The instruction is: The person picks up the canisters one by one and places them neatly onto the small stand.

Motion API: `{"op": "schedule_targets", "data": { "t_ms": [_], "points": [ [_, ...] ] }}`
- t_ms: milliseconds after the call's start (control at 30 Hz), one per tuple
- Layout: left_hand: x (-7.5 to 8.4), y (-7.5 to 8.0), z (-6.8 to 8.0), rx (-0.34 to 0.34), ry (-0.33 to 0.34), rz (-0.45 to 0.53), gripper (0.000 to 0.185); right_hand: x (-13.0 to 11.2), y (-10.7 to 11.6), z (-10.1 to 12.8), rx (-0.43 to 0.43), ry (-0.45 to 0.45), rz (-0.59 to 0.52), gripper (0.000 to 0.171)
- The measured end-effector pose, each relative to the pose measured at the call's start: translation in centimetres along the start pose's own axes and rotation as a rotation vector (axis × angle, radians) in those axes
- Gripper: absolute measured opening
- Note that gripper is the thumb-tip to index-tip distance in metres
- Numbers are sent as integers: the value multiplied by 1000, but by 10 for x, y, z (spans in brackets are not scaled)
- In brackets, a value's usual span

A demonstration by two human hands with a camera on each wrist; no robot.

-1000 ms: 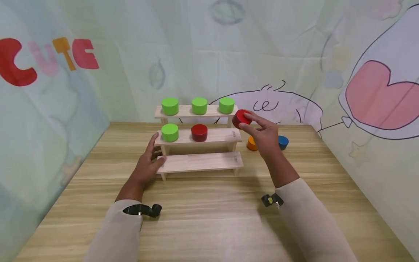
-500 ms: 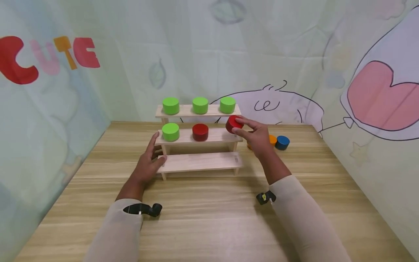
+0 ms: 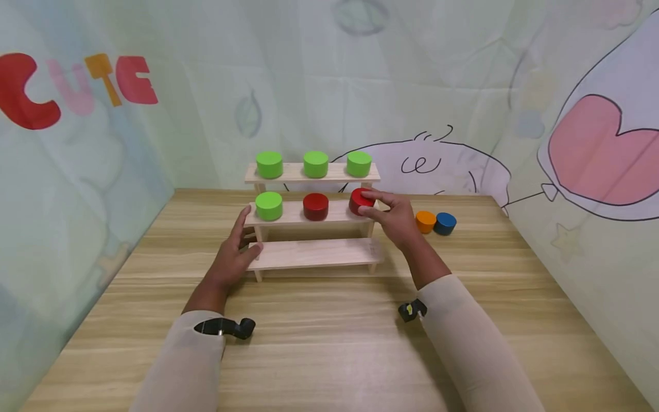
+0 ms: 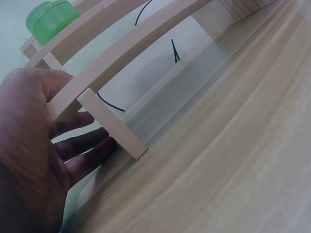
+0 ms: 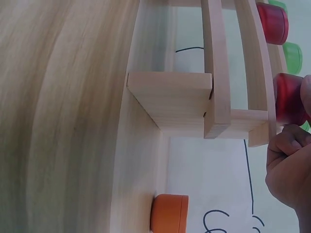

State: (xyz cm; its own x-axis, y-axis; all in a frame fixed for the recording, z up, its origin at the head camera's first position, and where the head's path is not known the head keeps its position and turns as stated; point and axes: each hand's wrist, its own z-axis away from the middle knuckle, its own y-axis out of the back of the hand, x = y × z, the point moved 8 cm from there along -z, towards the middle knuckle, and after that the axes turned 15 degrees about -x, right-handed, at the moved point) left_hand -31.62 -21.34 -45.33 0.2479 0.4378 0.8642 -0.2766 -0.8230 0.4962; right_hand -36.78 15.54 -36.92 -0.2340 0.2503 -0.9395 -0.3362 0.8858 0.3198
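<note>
A three-tier wooden stand (image 3: 309, 256) has green round blocks along its top shelf. On the middle shelf stand a green round block (image 3: 269, 206) at the left and a red round block (image 3: 316, 207) in the centre. My right hand (image 3: 400, 222) pinches a second red round block (image 3: 360, 202) between thumb and fingers at the right end of that shelf; in the right wrist view, this red block (image 5: 287, 99) appears at the shelf's edge. My left hand (image 3: 234, 260) grips the stand's left end, thumb on the bottom shelf (image 4: 121, 56) and fingers around its edge.
An orange round block (image 3: 425, 222) and a blue round block (image 3: 445, 224) stand side by side on the wood-grain table (image 3: 319, 343), right of the stand. A printed cloth (image 3: 206, 114) hangs behind and along both sides.
My right hand has moved left and down, bringing the red round block from beside the stand to the middle shelf's right end. The left hand keeps its place on the stand.
</note>
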Motion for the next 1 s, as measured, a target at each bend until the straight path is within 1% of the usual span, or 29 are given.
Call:
{"op": "schedule_targets", "data": {
  "t_ms": [267,500,700,1000],
  "points": [
    [-1,1,0,-5,3,7,95,2,-2,-1,-10,-33,-6,45],
    [-2,1,1,-2,-2,16,96,0,-4,-2,-18,-11,3,45],
    [-3,-1,0,-7,-7,22,96,5,-3,-3,-23,-28,6,45],
    [-3,0,0,-7,-1,19,97,4,-4,-2,-24,-34,14,47]
  ]
}}
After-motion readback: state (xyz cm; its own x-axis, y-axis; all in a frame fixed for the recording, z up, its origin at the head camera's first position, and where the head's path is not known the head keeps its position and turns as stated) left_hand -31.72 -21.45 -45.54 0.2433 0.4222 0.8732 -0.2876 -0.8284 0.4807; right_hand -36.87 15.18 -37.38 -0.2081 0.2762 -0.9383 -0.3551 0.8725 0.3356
